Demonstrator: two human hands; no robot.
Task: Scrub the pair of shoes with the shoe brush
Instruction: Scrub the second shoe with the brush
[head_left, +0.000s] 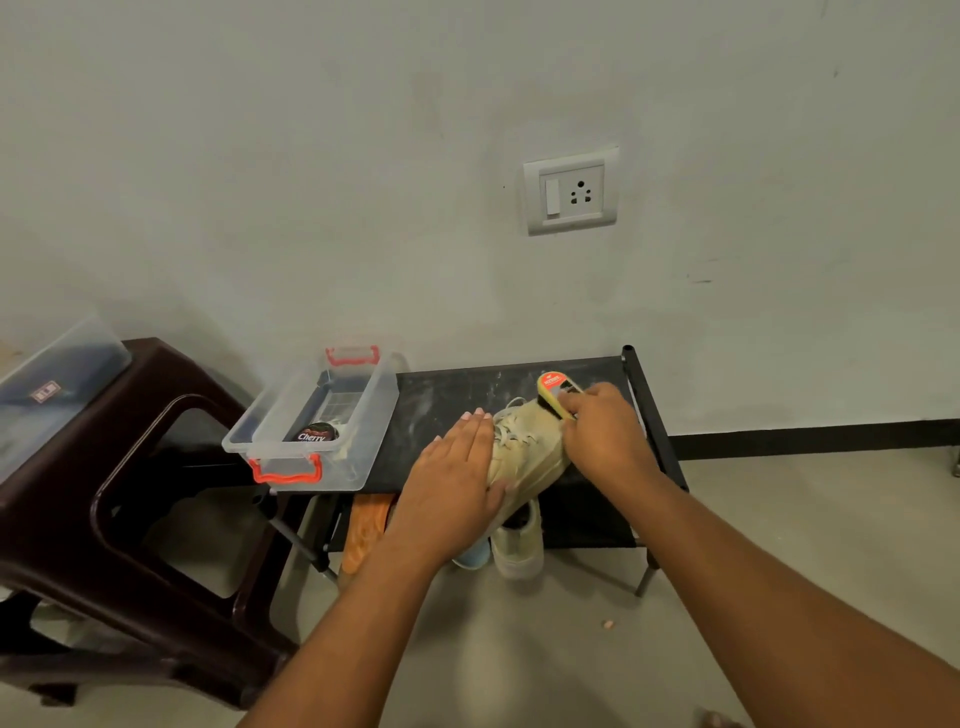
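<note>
Nearest the camera, the left forearm (358, 623) and right forearm (779, 597) are coming up from the bottom of the frame toward a low black desk (441, 400) in the middle. The left hand (457, 483) is lying flat on a beige lace-up shoe (530, 457), fingers straight and together, with the thumb resting on the near end. I'm guessing it's pinning the shoe down so it isn't sliding around under the strokes. The right hand (602, 431) is curling its fingers round the shoe brush (556, 395) and pressing the dark bristles onto the far end of that shoe, just right of centre, so the scrubbing looks like it's underway on shoe one. The other shoe (519, 551) is sitting under the desk just below, apparently waiting its turn. The brush back is yellow with an orange label, but the lettering is coming out too small for me to read. Left of the shoe, a clear box (358, 447) with red clip handles is sitting open on the desk's left end, probably so the kit is within reach. Inside it is a dark round tin (316, 434) reading "Cherry", presumably polish. A brown plastic stool (156, 467) is filling the lower left, with what looks like a clear lid (52, 384) on top. Its small label isn't legible. A switch-and-socket plate (571, 189) is on the wall, upper right of centre.
</note>
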